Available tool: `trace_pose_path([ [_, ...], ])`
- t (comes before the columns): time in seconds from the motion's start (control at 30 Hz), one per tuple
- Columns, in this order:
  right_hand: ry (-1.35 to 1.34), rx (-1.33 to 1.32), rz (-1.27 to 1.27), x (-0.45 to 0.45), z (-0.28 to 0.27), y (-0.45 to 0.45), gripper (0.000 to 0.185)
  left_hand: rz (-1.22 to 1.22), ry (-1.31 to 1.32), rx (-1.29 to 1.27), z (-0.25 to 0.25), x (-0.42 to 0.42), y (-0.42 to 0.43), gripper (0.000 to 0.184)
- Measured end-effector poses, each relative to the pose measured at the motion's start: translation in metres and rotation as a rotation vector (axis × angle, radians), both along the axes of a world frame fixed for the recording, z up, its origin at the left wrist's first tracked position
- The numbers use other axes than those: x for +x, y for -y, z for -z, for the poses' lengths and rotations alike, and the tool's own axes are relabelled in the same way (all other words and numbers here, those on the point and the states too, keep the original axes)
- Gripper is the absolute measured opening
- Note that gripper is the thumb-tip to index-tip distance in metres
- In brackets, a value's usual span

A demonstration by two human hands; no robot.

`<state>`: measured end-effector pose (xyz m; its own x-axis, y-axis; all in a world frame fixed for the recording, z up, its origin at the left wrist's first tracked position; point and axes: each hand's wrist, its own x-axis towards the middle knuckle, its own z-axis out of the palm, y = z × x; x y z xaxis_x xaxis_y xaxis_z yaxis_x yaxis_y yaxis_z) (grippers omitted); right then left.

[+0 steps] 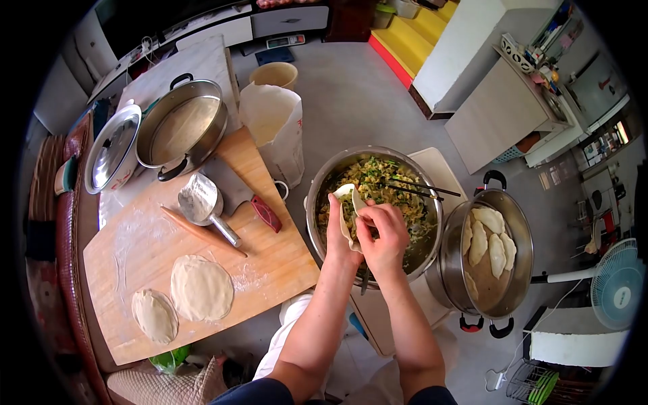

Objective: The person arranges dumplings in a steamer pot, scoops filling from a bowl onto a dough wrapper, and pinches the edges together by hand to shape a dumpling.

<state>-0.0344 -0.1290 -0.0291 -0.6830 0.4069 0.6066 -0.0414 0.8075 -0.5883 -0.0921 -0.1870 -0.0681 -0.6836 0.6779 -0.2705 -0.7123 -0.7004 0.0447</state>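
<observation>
Above a large steel bowl [315,233] of chopped green and yellow filling [374,170], I hold a folded dough wrapper [346,217]. My left hand [339,233] cradles it from the left, fingers closed around it. My right hand [385,233] pinches its right edge. Some filling shows in the opening at the top. Black chopsticks [425,190] rest in the bowl. To the right, a steamer pot [528,263] holds several shaped dumplings [497,255]. A flat round of dough [201,288] and a smaller oval piece [154,316] lie on the wooden board [270,263].
On the board are a rolling pin [202,231], a metal flour scoop [200,200] and a cleaver with a red handle [266,214]. Beyond stand an open pan [219,128], a lid [115,148] and a white flour sack [290,155]. A fan [617,290] is at far right.
</observation>
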Motion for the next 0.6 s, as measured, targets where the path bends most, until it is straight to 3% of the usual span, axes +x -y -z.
trace_pose_path([
  [0.17,0.091,-0.088,-0.011,-0.002,0.000,-0.002,0.019,0.004,-0.036,0.065,0.008,-0.001,0.001,0.056],
  [0.27,0.100,0.005,0.024,-0.004,0.002,-0.003,0.017,-0.001,0.033,-0.049,-0.003,0.000,0.000,0.063],
  [0.47,0.060,-0.200,-0.002,-0.002,0.000,0.000,0.016,-0.023,-0.040,-0.011,0.004,-0.002,0.003,0.058],
  [0.6,0.110,-0.229,-0.043,-0.002,0.003,0.000,0.015,-0.046,-0.019,-0.131,0.001,0.000,0.001,0.058],
])
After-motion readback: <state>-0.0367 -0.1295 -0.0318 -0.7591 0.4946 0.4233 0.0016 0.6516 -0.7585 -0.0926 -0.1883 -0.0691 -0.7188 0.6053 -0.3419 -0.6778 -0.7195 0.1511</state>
